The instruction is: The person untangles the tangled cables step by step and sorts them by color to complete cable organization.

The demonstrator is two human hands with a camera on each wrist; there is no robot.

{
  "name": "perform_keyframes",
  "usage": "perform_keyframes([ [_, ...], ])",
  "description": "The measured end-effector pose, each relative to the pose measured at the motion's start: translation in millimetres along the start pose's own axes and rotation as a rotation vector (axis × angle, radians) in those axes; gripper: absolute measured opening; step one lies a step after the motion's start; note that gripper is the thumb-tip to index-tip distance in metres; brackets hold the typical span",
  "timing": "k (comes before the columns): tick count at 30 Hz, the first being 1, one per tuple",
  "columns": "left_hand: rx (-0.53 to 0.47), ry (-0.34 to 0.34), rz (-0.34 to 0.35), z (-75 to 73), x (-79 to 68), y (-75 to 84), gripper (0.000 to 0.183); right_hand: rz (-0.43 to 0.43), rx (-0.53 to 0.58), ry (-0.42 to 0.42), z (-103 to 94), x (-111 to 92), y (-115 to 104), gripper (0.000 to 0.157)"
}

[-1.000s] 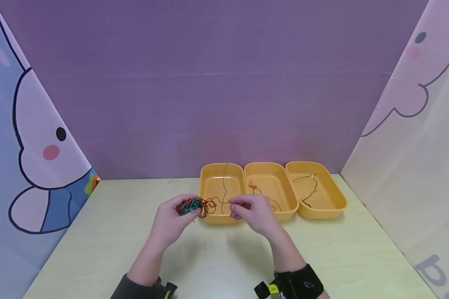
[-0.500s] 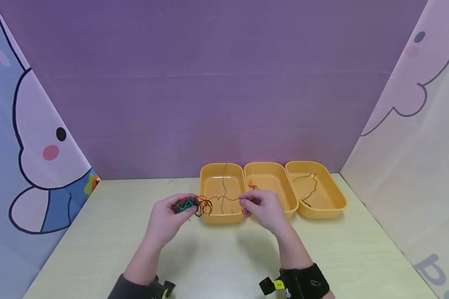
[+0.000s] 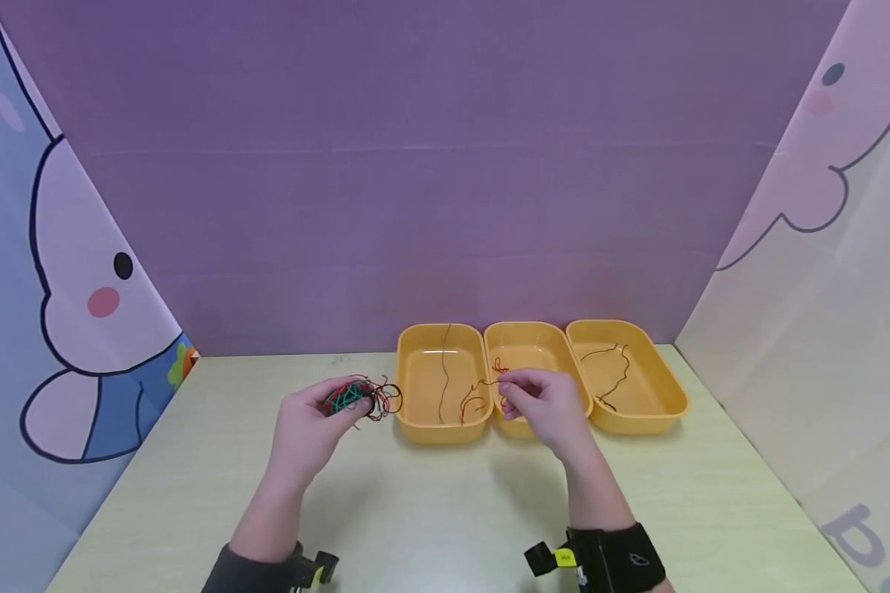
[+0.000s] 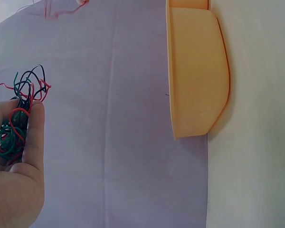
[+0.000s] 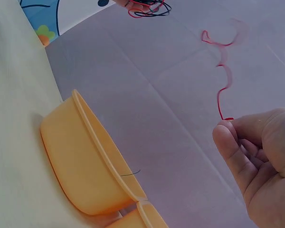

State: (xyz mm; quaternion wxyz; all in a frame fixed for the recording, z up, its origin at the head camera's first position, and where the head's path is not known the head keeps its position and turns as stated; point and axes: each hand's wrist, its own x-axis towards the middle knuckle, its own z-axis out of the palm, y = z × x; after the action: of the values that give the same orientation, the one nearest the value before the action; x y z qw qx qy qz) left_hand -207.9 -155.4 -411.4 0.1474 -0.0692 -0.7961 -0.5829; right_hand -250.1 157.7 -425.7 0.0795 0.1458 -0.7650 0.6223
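Observation:
My left hand (image 3: 300,436) grips a tangled bundle of thin wires (image 3: 348,396) in green, black and red, left of the trays. Loops stick out past the fingertips, plain in the left wrist view. Between thumb and forefinger my right hand (image 3: 552,412) pinches one end of a single kinked red wire (image 5: 220,100). Its free end dangles leftward over the left yellow tray (image 3: 415,430), apart from the bundle. That tray bears a thin dark wire (image 3: 442,375). Red wire (image 3: 498,366) lies in the middle tray (image 3: 534,331), partly hidden by the right hand.
The right yellow tray (image 3: 660,399) contains a bent black wire (image 3: 625,371). All the trays stand side by side at the back of the pale table (image 3: 430,527), close to the purple backdrop (image 3: 445,181). Printed cartoon panels flank both sides.
The right hand has moved right, drawing the red wire out of the bundle, and its far end now hangs loose. The left hand has shifted left with the bundle.

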Motion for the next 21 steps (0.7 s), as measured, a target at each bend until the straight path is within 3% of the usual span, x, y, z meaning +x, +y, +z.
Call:
perform_keyframes([
  [7, -0.006, 0.015, -0.007, -4.0, 1.1, 0.5, 0.027, 0.023, 0.018, 0.018, -6.3, 0, -3, 0.007],
  [9, -0.014, 0.017, -0.013, -4.3, -1.6, 10.8, 0.026, 0.031, 0.029, 0.026, -8.1, 0, -3, 0.008],
  [12, -0.038, 0.012, -0.006, -4.2, -2.0, 11.5, 0.026, 0.037, 0.037, 0.036, -10.1, 0, -3, 0.009],
  [16, -0.047, 0.009, 0.007, -2.8, 0.8, 0.7, 0.027, 0.031, 0.049, 0.039, -10.6, -1, -3, 0.011],
  [21, -0.040, 0.008, -0.001, -1.6, 0.8, 0.1, 0.027, 0.033, 0.066, 0.045, -10.5, 0, -2, 0.012],
])
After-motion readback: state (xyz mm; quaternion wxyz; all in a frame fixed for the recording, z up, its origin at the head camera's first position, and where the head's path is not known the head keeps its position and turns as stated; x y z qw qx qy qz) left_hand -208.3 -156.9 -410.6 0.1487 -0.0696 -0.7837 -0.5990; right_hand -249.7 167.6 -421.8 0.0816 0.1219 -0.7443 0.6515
